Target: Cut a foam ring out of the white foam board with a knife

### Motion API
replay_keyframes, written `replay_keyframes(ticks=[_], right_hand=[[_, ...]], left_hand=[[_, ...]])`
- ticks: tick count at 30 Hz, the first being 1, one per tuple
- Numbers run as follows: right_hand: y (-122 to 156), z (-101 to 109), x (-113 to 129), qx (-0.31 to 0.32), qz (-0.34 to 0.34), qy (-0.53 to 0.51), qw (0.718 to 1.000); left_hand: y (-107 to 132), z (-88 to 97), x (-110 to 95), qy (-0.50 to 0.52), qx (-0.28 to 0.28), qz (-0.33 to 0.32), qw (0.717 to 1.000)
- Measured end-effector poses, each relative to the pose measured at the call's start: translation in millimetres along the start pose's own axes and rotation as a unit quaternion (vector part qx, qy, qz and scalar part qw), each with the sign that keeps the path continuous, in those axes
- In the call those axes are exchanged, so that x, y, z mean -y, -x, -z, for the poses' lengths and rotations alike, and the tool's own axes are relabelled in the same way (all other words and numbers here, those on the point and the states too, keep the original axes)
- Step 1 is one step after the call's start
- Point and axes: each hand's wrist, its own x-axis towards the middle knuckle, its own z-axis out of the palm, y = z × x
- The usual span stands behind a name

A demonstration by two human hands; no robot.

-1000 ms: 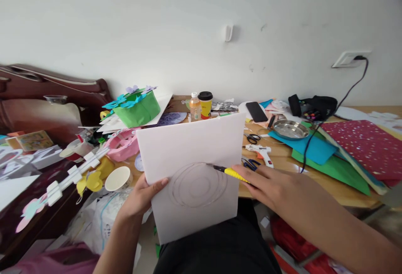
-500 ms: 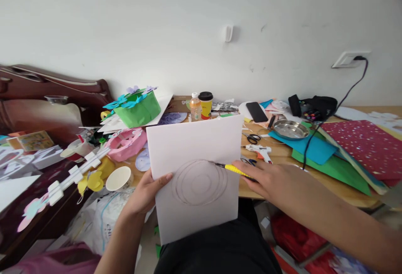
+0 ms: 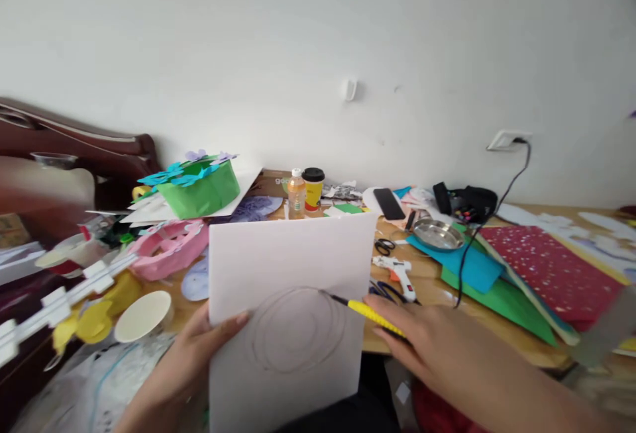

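Note:
A white board [image 3: 293, 254] with pencilled ovals and a circle on it is propped up in front of me. My left hand [image 3: 199, 347] grips its left edge, thumb on the front face, the other fingers hidden behind. In my right hand [image 3: 412, 334] is a yellow-and-black craft knife [image 3: 370, 312], pointing left. Its dark tip meets or hovers just over the upper right of the outer pencil line; I cannot tell which. Just past my right hand, scissors [image 3: 385, 290] and a white glue gun [image 3: 397, 271] lie on the table.
Behind the board stand a juice bottle [image 3: 297, 194] and a yellow cup [image 3: 313, 191]. A green paper crown [image 3: 201, 191], pink paper ring [image 3: 166, 251] and white bowl [image 3: 144, 317] sit left. Rightward are a phone [image 3: 389, 204], steel dish [image 3: 438, 234], coloured sheets [image 3: 511, 307] and a hanging cable [image 3: 462, 277].
The view has turned right, so most things sit lower and further left in the picture. Both hands keep their holds, and the knife tip remains near the upper right of the drawn oval.

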Motion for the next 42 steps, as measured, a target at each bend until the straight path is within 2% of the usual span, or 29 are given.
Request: replay_keyframes(ticks=[5,8,10,12,14,16,18,21,23,24,26,28,31,33,38,42], right_hand=[[13.7,-10.7,-6.6,-0.048,-0.014,-0.052,0.997],[18.6,-24.1,-17.2,-0.066,-0.077,-0.162,0.982],[17.6,-42.3,-17.6,-0.063,-0.163,-0.274,0.946],[13.3,-69.5,-10.0,-0.065,-0.248,-0.392,0.884],[6.9,-101.8,3.6,-0.096,-0.297,-0.491,0.813],[-0.1,-132.4,18.6,-0.139,-0.322,-0.542,0.764],[-5.4,-155.0,31.1,-0.166,-0.321,-0.576,0.733],[-5.8,-168.2,40.7,-0.169,-0.305,-0.618,0.705],[-1.9,-166.0,39.6,-0.148,-0.286,-0.630,0.706],[0.4,-163.2,36.9,-0.132,-0.269,-0.630,0.716],[3.9,-157.0,28.5,-0.097,-0.234,-0.620,0.743],[5.6,-151.5,19.3,-0.077,-0.215,-0.579,0.783],[5.6,-145.6,9.5,-0.111,-0.214,-0.470,0.849],[4.8,-142.5,5.9,-0.146,-0.211,-0.411,0.875],[1.4,-137.9,-0.2,-0.155,-0.139,-0.356,0.911],[-2.3,-136.0,-3.7,-0.154,-0.110,-0.334,0.923]], left_hand=[[-10.6,11.0,4.2,0.040,-0.073,0.017,0.996],[-29.0,23.1,9.8,0.048,-0.093,0.027,0.994],[-45.5,31.2,15.4,0.049,-0.082,0.018,0.995],[-64.0,38.7,22.8,0.067,-0.052,0.024,0.996],[-82.5,44.9,31.0,0.111,-0.031,0.057,0.992],[-98.5,49.2,38.9,0.165,-0.008,0.100,0.981],[-109.6,51.0,45.5,0.215,0.028,0.111,0.970],[-115.8,49.5,52.9,0.269,0.075,0.094,0.956],[-115.6,47.6,57.3,0.294,0.092,0.091,0.947],[-115.5,47.1,59.5,0.305,0.099,0.087,0.943],[-116.0,47.7,64.3,0.318,0.106,0.081,0.939],[-117.7,50.0,68.7,0.309,0.099,0.088,0.942],[-120.9,52.5,72.7,0.248,0.071,0.128,0.958],[-122.2,51.0,72.9,0.196,0.052,0.147,0.968],[-122.1,42.7,70.6,0.159,0.039,0.134,0.977],[-121.7,42.1,71.4,0.166,0.051,0.115,0.978]])
